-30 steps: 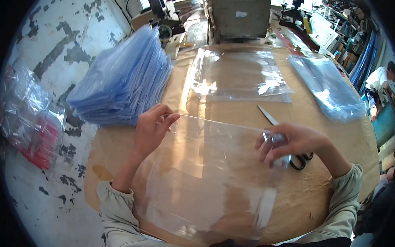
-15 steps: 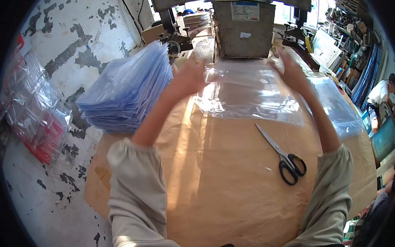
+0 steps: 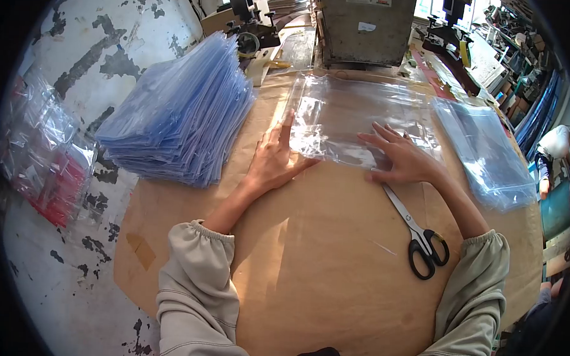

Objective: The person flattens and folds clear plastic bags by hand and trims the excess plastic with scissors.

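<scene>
- The clear plastic (image 3: 356, 105) is lying flat towards the worktop's (image 3: 331, 280) far edge, in front of the metal box (image 3: 365, 39); glare is hiding how many layers are there, so one could be creeping out of line unnoticed
- The left hand (image 3: 272, 160) is resting at the plastic's near left corner, fingers open and clamping nothing; if it is pressing unevenly, that corner could be dragging or creasing
- The right hand (image 3: 406, 158) is spreading its fingers over the near right part, not pinching anything; how hard it is pressing I cannot tell, but with light contact the slick film could be sliding or the layers fanning apart
- The scissors (image 3: 414, 228) are lying right of the worktop's middle, their tip pointing away from the near edge and sitting just beside the right thumb; a careless sweep back could be pricking the skin or snagging the film
- The tall blue-tinted stack (image 3: 174, 121) is standing near the worktop's left edge, its layers jutting unevenly; a knock from the left forearm could be starting a slide
- The flat bundle (image 3: 483, 153) is lying by the right edge, its near end reaching close to that edge; a bump from the right arm could be pushing it off
</scene>
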`<state>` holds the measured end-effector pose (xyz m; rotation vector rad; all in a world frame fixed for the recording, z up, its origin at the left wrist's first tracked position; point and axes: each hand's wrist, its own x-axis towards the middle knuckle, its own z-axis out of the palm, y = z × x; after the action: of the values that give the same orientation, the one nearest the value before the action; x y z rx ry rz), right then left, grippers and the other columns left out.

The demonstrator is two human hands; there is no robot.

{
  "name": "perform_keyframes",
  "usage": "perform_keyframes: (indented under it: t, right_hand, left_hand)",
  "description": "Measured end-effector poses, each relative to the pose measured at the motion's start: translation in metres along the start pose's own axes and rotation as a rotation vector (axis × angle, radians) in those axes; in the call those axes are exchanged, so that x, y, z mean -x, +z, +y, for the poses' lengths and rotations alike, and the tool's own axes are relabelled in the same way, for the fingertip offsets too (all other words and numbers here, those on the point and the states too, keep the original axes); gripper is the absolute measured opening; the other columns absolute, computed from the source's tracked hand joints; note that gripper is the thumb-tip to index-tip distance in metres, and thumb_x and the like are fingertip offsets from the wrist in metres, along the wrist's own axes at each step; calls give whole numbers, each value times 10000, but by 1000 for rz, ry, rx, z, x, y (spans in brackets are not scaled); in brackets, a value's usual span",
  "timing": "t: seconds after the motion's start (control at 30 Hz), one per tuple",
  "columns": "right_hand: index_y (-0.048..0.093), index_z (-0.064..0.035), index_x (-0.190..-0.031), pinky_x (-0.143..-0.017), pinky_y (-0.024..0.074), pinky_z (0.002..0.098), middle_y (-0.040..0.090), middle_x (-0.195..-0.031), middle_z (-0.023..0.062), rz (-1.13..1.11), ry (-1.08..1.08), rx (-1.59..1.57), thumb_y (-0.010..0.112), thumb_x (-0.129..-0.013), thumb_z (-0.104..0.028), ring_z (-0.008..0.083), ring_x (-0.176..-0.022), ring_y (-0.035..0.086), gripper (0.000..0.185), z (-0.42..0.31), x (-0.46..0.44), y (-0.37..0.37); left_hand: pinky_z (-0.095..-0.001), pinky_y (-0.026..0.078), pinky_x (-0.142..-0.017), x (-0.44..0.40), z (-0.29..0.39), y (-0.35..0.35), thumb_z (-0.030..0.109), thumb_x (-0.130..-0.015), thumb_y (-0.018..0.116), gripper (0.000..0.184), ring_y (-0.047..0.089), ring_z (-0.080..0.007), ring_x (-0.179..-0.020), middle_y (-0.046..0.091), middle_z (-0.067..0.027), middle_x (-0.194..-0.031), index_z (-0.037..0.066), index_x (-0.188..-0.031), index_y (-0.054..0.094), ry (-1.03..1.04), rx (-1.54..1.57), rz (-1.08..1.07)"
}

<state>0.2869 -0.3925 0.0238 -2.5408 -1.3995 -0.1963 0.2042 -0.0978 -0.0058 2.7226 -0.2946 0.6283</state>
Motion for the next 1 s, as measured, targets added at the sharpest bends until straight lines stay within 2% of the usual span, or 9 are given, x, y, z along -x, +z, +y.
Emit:
perform_keyframes:
  t: [0.1,0.13,0.23,0.37,0.4,0.53,0.77,0.9,1.0]
  right_hand:
    - [511,-158,-1289,-892,470,445,517,-1306,161,-86,120,-281,593,-861,-203,385,-1135,528,437,-8,-11,-19]
    - [569,-148,-1224,-791,508,393,575,-1242,119,135,96,-261,519,-839,-2,336,-983,605,414,-11,-13,-17]
    - [566,-169,-1230,-838,492,410,566,-1251,124,571,-32,73,497,-829,32,334,-1012,596,453,-11,-21,-13]
    - [513,-197,-1296,-970,430,433,504,-1307,131,217,-40,56,468,-924,-198,319,-1164,518,375,-10,-42,20]
    - [488,-201,-1321,-995,416,437,475,-1343,145,135,-41,71,462,-937,-257,333,-1187,506,389,-15,-45,21]
    - [455,-200,-1353,-1033,379,462,393,-1416,169,157,-84,169,471,-932,-444,367,-1205,490,487,-12,-35,26]
    - [556,21,-1154,-902,449,543,563,-1166,227,268,751,328,605,-869,-374,383,-1183,486,489,49,13,-44]
    - [573,47,-1089,-832,487,498,593,-1108,269,-155,787,415,625,-841,-271,420,-969,602,407,122,54,-33]
    - [626,11,-884,-769,510,482,631,-984,246,29,782,451,660,-805,-232,413,-905,625,258,125,49,-34]
  left_hand:
    - [-523,349,-1002,-1,-4,1,642,-800,563,1110,417,-514,-1197,378,-387,-1291,12,-1452,-77,-167,145,-77]
    - [-512,349,-1008,-1,-2,0,569,-813,606,1114,447,-518,-1165,375,-372,-1314,25,-1439,-139,-176,98,-51]
    - [-502,347,-1020,1,5,-3,510,-805,652,1120,446,-522,-1163,373,-357,-1332,23,-1437,-133,-146,260,19]
    - [-520,326,-1034,3,1,6,385,-781,712,1136,302,-509,-1274,311,-367,-1337,51,-1408,-174,-71,199,160]
    - [-552,305,-1034,1,5,8,385,-769,722,1059,258,-529,-1289,281,-371,-1331,112,-1442,-48,43,247,352]
    - [-537,248,-1065,4,7,-3,556,-830,564,697,247,-489,-1327,216,-379,-1402,200,-1396,370,-116,-174,-49]
    - [-531,269,-1047,4,5,1,518,-873,520,596,306,-491,-1302,268,-370,-1396,191,-1363,433,-115,-120,49]
    - [-528,232,-1070,4,11,-3,545,-883,479,634,297,-464,-1316,298,-368,-1379,176,-1389,384,-173,-122,-22]
    - [-534,248,-1058,5,9,-1,540,-879,488,629,336,-456,-1291,338,-339,-1358,175,-1382,395,-164,-129,0]
